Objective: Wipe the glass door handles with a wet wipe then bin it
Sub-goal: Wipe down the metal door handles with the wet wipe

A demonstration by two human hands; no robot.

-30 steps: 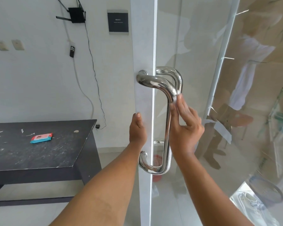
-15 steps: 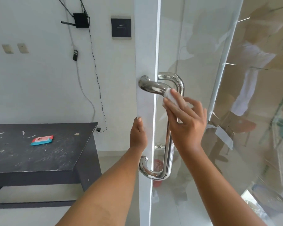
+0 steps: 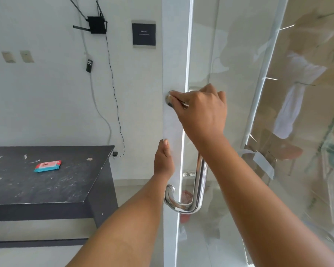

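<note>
A chrome D-shaped handle [image 3: 200, 182] is fixed to the edge of the glass door [image 3: 229, 54]. My right hand [image 3: 202, 110] is closed over the handle's top bend, fingers curled around the bar near its upper mount. The wet wipe is hidden under that hand. My left hand [image 3: 163, 160] rests flat against the door's frosted edge strip, thumb up, between the handle's two mounts. A second handle on the far side of the glass shows faintly behind the first.
A dark table [image 3: 46, 182] stands at the left with a red and blue wipes pack [image 3: 47, 166] on it. A red basket [image 3: 185, 197] shows through the glass near the floor. A router and cables hang on the white wall.
My right hand slid up from the vertical bar over the top bend and now covers it, hiding the white wipe. My left hand stayed on the door edge.
</note>
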